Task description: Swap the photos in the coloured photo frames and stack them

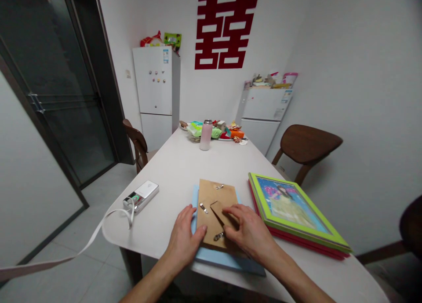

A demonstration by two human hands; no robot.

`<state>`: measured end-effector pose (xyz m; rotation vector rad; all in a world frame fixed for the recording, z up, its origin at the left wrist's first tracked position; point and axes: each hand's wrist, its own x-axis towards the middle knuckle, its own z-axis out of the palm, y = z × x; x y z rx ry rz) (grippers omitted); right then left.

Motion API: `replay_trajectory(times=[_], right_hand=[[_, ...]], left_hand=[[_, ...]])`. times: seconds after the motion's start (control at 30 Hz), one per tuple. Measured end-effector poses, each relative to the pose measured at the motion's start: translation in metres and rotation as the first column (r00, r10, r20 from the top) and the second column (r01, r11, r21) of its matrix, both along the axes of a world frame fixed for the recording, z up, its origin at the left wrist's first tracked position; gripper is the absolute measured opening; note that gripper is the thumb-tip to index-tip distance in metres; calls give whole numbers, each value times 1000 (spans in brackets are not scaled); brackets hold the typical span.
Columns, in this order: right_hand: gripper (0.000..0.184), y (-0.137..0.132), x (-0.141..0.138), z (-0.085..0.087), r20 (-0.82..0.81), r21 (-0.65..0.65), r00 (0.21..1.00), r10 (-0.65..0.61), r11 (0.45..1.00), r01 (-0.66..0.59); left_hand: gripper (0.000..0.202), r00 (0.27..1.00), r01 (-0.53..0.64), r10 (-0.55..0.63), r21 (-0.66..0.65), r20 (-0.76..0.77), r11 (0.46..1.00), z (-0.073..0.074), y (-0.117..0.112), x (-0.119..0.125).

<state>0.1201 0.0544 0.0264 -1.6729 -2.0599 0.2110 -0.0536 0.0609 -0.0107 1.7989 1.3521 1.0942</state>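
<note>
A brown backing board (211,188) with metal clips lies on a light blue picture frame (227,260) at the near edge of the table. My left hand (184,235) rests along the board's left side, fingers stretched out and thumb on its surface. Over the board's right half is my right hand (249,228), its thumb and fingers closed around the brown stand flap (221,213), which is tilted slightly up. My right palm covers part of the board's lower right corner.
Right of my hands, a green picture frame (296,206) tops a red one (313,246). On the left lies a white device (141,195) with a strap (99,228). A pink bottle (206,136) and assorted packets (194,129) stand at the far end. Chairs (305,144) flank the table.
</note>
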Motion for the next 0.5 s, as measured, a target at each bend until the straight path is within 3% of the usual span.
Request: replay_trajectory(times=[0.1,0.17,0.3,0.4,0.5], right_hand=[[30,-3,-13,13,-47,85,998,40,996,-36],[28,-4,-17,15,-102,118,992,79,991,-66],[32,-5,3,-1,-125,70,992,11,998,-3],[37,-6,30,-23,27,-38,986,-164,986,165],[41,-8,44,-39,165,-109,955,-245,958,265]], left_hand=[[38,917,72,-14,-130,399,989,14,4,0],[34,831,133,11,-218,555,967,19,9,-6],[32,823,56,112,-275,557,960,16,16,-40],[33,840,-35,191,-301,507,953,7,18,-72],[30,877,-129,251,-302,410,944,-3,21,-95]])
